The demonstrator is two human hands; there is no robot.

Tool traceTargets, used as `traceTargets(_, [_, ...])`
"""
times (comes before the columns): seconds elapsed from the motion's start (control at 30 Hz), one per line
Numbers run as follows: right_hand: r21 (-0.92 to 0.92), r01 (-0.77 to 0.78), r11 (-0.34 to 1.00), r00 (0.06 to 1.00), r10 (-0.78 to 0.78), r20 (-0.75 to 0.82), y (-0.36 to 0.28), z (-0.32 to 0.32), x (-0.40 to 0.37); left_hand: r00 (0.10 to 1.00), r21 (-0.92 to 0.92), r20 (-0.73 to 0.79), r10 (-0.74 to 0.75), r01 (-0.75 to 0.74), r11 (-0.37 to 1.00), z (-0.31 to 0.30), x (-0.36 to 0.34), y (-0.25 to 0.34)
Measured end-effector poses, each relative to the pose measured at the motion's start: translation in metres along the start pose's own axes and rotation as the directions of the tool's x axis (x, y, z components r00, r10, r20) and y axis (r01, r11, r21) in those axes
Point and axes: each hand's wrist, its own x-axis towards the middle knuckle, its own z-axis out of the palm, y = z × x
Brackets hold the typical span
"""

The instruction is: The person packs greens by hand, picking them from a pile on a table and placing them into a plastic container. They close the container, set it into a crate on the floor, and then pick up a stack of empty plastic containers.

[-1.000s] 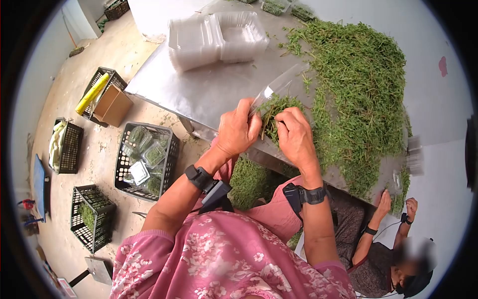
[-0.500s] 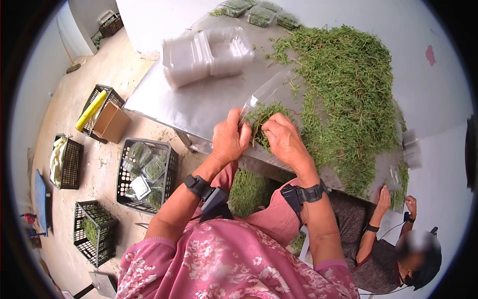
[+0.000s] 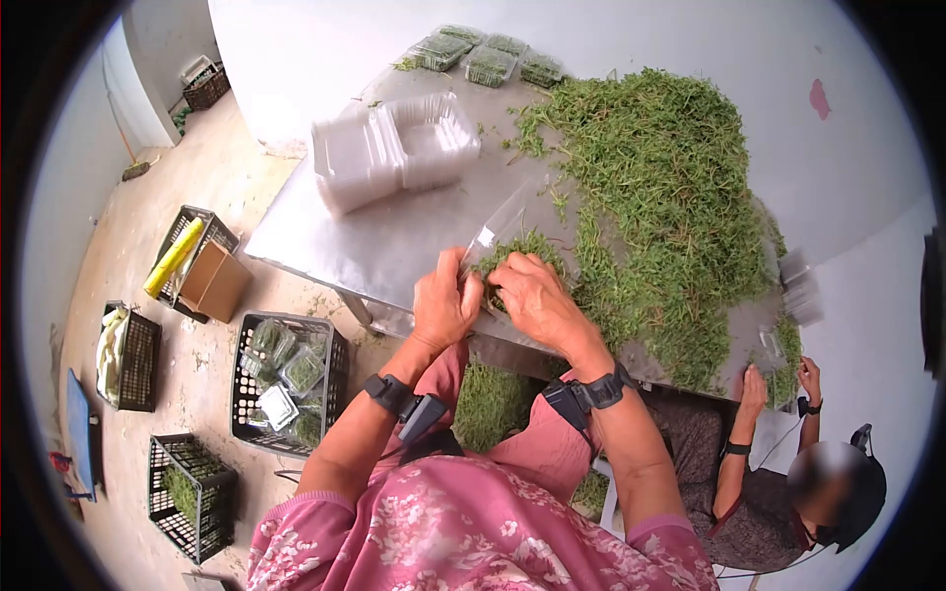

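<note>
A clear plastic clamshell box (image 3: pixel 501 219) lies at the near edge of the metal table, its lid raised and leaning away from me. My left hand (image 3: pixel 445 301) grips the box's left side between thumb and fingers. Inside it is a clump of green sprigs (image 3: pixel 537 246). My right hand (image 3: pixel 535 301) has its fingers curled down into those sprigs; the fingertips are partly hidden. Just to the right spreads a large heap of loose greens (image 3: pixel 670 207).
A stack of clear boxes (image 3: pixel 394 153) stands at the table's left. Several filled boxes (image 3: pixel 490 65) sit at the far edge. On the floor, a black crate (image 3: pixel 340 379) holds packed boxes. At right, a co-worker (image 3: pixel 759 512) has both hands by the table.
My right hand has shifted left and lower, pressing deeper into the sprigs in the box. My left hand keeps its grip. The whole view has tilted slightly.
</note>
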Motion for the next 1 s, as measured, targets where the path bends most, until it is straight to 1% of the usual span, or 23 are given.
traceTargets(0.03, [-0.016,-0.010,1.000,1.000,0.010,0.017,-0.001,-0.001,0.000,1.000,-0.005,0.004,-0.004,0.004,1.000,0.000,0.000,0.000])
traceTargets(0.13, [0.013,-0.008,1.000,0.996,0.007,0.090,0.008,-0.003,0.004,1.000,0.010,0.013,0.002,-0.002,1.000,0.000,0.001,0.001])
traceTargets(0.23, [0.084,-0.014,0.996,0.998,0.008,0.062,0.006,-0.008,0.004,1.000,-0.011,-0.003,0.008,-0.008,1.000,0.000,0.000,0.001])
traceTargets(0.33, [0.034,0.004,0.999,1.000,-0.005,0.024,-0.008,-0.016,0.006,1.000,-0.027,0.009,-0.020,0.020,0.999,-0.002,0.000,0.003])
traceTargets(0.43, [-0.039,0.007,0.999,0.989,-0.001,0.147,-0.026,-0.022,0.007,1.000,-0.021,0.024,-0.017,0.017,1.000,-0.003,0.000,0.002])
traceTargets(0.53, [-0.101,0.016,0.995,0.980,0.005,0.199,-0.018,-0.013,0.006,1.000,-0.050,0.024,-0.014,0.016,0.999,-0.003,0.001,0.002])
traceTargets(0.63, [-0.067,0.031,0.997,0.988,-0.020,0.154,-0.013,-0.008,0.006,0.998,-0.052,0.027,-0.051,0.052,0.997,-0.003,-0.001,0.003])
traceTargets(0.73, [0.128,0.068,0.989,0.997,-0.070,0.012,-0.002,-0.006,0.008,0.999,-0.021,0.026,-0.041,0.042,0.999,-0.001,-0.001,0.002])
traceTargets(0.83, [0.317,-0.040,0.947,0.983,0.094,-0.158,-0.004,-0.022,0.014,1.000,-0.006,0.016,-0.017,0.017,1.000,-0.001,0.000,0.005])
traceTargets(0.87, [0.387,-0.029,0.921,0.966,0.125,-0.227,0.002,-0.023,0.015,1.000,-0.004,0.016,-0.018,0.018,1.000,0.001,-0.001,0.000])
traceTargets(0.97, [0.609,-0.076,0.789,0.899,0.319,-0.301,0.013,-0.023,0.009,0.999,-0.012,-0.012,0.033,-0.033,0.999,0.005,-0.001,-0.007])
traceTargets(1.0, [0.655,-0.098,0.749,0.892,0.358,-0.276,0.019,-0.024,0.006,0.999,0.001,-0.012,0.038,-0.038,0.999,0.004,-0.002,-0.004])
